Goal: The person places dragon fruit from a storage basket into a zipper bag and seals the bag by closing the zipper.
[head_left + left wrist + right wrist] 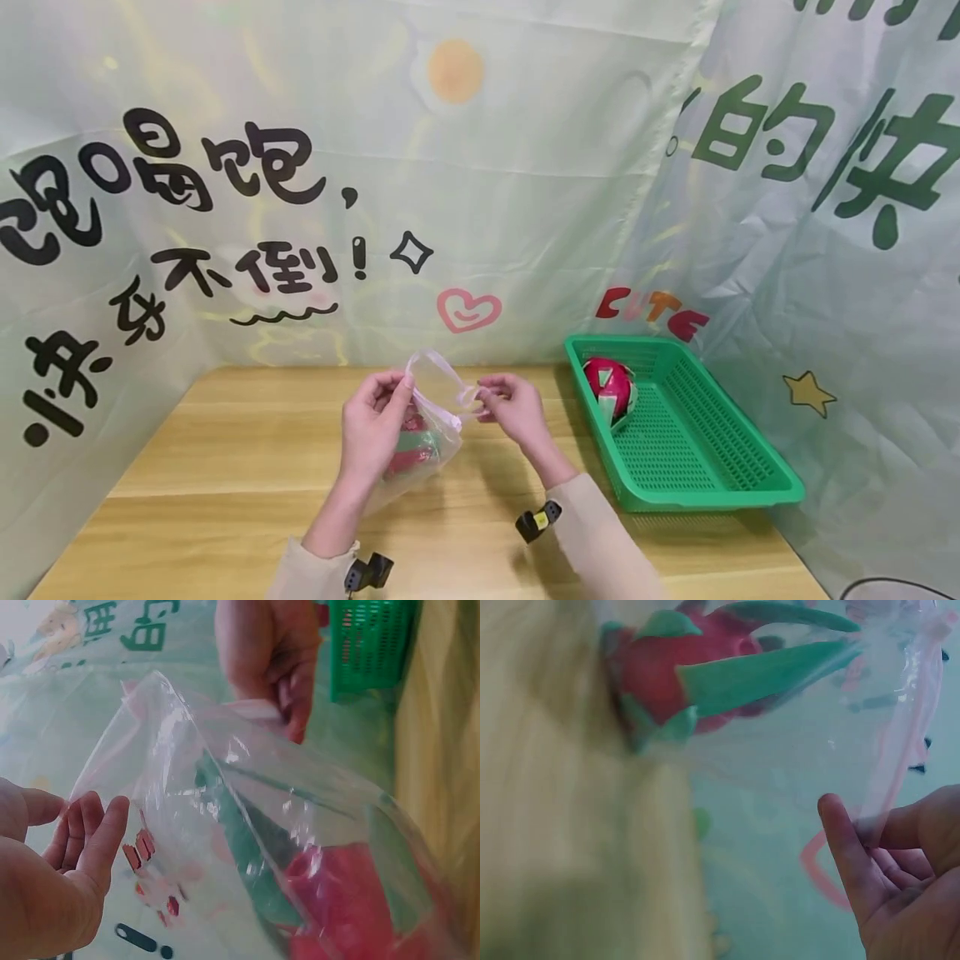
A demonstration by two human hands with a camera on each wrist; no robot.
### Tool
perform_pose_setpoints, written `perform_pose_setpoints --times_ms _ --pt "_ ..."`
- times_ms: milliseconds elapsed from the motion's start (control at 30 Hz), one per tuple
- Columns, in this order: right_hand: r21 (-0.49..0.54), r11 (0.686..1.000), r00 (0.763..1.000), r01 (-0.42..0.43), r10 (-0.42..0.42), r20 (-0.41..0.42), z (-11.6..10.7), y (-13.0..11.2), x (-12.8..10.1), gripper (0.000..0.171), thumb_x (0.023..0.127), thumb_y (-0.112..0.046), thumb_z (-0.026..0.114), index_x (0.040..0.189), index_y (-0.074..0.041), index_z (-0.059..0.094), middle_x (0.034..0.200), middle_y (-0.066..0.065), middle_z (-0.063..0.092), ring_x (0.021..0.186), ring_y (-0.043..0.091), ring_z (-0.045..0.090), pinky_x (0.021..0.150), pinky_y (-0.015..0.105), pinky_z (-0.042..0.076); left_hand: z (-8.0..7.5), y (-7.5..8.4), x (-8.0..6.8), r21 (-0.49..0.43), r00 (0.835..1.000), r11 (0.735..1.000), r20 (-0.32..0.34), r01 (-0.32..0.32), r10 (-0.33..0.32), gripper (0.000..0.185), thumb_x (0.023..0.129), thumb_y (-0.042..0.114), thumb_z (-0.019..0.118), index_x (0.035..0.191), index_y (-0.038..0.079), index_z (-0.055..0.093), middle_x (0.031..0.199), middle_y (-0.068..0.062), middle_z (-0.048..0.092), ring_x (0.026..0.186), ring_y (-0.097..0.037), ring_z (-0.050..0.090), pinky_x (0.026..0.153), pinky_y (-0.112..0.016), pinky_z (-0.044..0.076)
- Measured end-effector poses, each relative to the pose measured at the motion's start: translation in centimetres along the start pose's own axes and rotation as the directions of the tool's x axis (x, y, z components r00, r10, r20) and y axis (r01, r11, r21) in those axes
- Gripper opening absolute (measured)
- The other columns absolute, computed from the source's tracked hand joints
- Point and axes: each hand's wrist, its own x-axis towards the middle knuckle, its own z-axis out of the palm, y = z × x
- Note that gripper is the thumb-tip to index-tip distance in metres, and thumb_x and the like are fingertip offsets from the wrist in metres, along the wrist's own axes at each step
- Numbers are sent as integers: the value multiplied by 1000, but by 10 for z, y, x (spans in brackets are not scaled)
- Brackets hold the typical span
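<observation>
A clear plastic bag with a pinkish strip along its mouth hangs between the two hands over the table. Inside it is a dragon fruit, red with green scales, seen through the film in all three views. My left hand pinches the left side of the bag's mouth between thumb and fingers. At the opposite side, my right hand pinches the pinkish edge, as the right wrist view shows up close. The mouth spreads into a loop between the hands in the head view.
To the right on the wooden table stands a green plastic basket. A red thing with green and whitish pieces lies at its far left inside. Printed cloth walls rise behind and beside the table.
</observation>
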Motion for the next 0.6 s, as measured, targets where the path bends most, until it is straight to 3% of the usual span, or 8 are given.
perform_pose_setpoints --times_ms 167,400,500,600 --pt "-37 995 994 93 -95 -55 0 -30 14 13 95 7 65 107 8 72 94 20 74 69 18 71 65 40 64 3 14 -2 -60 999 997 9 -40 40 15 100 3 67 108 -9 66 92 -12 67 74 -13 68 63 -29 62" --pt "-42 981 975 187 -190 -112 -2 -56 25 9 95 0 71 104 3 73 97 19 77 69 21 74 56 26 58 9 24 -14 -153 994 982 2 -112 113 12 97 -6 67 104 -13 61 89 -9 65 75 -11 69 68 -25 61" --pt "-49 978 971 203 -207 -119 -5 -62 27 9 96 -2 72 103 2 73 98 19 77 70 20 73 57 24 58 11 24 -22 -188 990 975 52 -117 128 12 96 -8 67 103 -14 59 89 -12 65 75 -14 70 69 -28 62" --pt "-43 980 975 196 -199 -94 -8 -64 27 9 97 -3 72 104 2 74 98 17 77 69 18 72 61 25 59 12 20 -30 -167 984 979 115 -113 133 12 95 -6 69 102 -10 60 91 -14 65 78 -15 70 69 -29 62"
